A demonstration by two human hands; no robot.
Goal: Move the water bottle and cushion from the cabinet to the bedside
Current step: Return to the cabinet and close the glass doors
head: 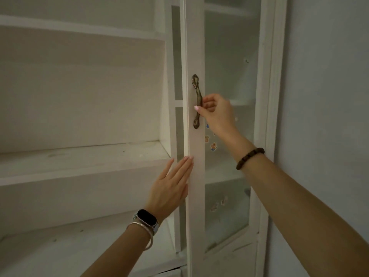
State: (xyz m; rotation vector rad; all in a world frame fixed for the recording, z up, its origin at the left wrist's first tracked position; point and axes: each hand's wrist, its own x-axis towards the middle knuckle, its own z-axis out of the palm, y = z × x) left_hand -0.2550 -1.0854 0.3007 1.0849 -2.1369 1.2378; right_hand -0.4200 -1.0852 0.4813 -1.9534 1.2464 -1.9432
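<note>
A white cabinet [83, 156] fills the view, its glass door [196, 47] swung partly open with the edge facing me. My right hand [216, 114] has its fingers curled around the dark bronze door handle [196, 100]. My left hand [171, 184] lies flat with fingers stretched out against the door's front edge, below the handle. No water bottle or cushion shows on the shelves in view.
Bare white shelves [79, 29] run across the left side of the cabinet. Small cartoon stickers [213, 146] sit on the glass pane. A plain pale wall [327, 96] stands to the right of the cabinet frame.
</note>
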